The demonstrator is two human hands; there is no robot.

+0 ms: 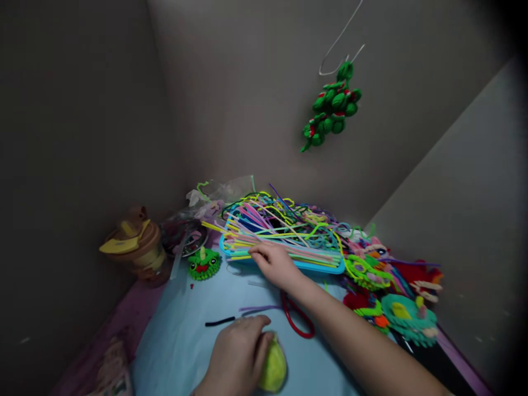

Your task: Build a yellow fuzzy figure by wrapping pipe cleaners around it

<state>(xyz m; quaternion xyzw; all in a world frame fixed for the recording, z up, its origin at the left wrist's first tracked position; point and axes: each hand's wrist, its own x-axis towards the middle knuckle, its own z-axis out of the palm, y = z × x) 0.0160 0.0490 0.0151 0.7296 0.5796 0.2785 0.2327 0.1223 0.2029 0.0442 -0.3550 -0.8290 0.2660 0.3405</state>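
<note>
My right hand point(274, 264) reaches across to the front of a blue tray point(307, 267). Its fingers are pinched down on the pipe cleaners point(301, 251) lying along the tray's front edge; how many they grip is hidden. Low in the view, my left hand point(239, 355) is curled against a rounded yellow-green fuzzy piece point(274, 367), thumb and forefinger at its left side. Just beyond that hand lie a black pipe cleaner point(220, 322) and a purple one point(258, 308). A red loop point(303, 325) rests on the blue cloth beneath my right forearm.
A green fuzzy creature point(204, 264) sits left of the tray. A brown cup point(144, 247) stands at far left. Colourful fuzzy pieces point(408, 319) crowd the right side, and tangled pipe cleaners are heaped behind the tray. A green string of shapes point(332, 110) hangs on the wall.
</note>
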